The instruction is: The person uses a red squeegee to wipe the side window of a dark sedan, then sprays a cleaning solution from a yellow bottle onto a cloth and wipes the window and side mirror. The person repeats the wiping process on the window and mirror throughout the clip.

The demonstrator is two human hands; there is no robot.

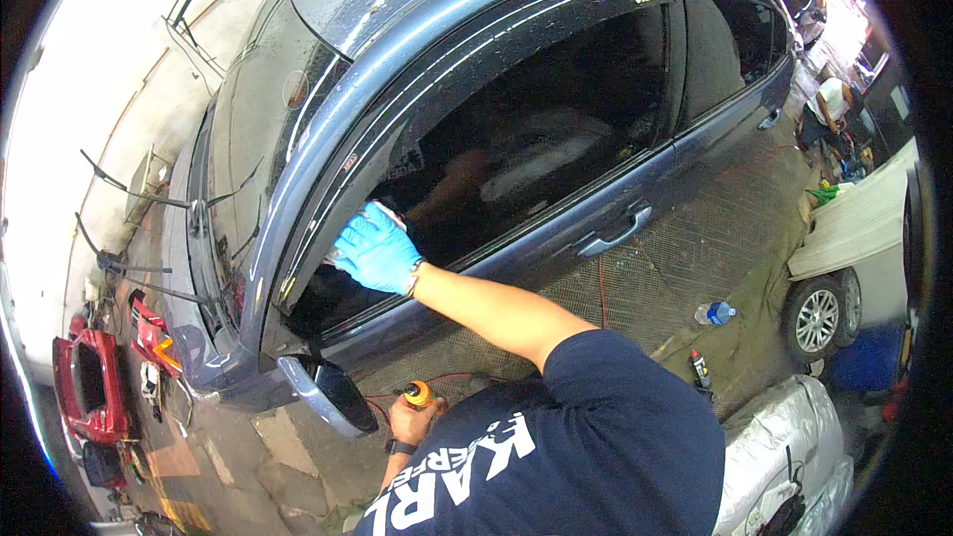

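My right hand (375,250), in a blue glove, presses on the dark front side window of a blue car (357,10). Under its fingers is a folded white cloth (395,215), of which only the edges show. Lower down, beside the car's side mirror (328,397), my bare left hand (409,421) is closed around an orange, bottle-like thing (418,394). Only the round top of that thing shows; my hand and shirt hide the rest. A dark band is on my left wrist.
On the floor right of me are a blue-capped water bottle (715,314) and a dark bottle with a red top (701,369). A silver-covered bulk (784,447) and wheels (814,320) stand at right. Red car panels (91,385) lie far left. Another person (829,104) is at far right.
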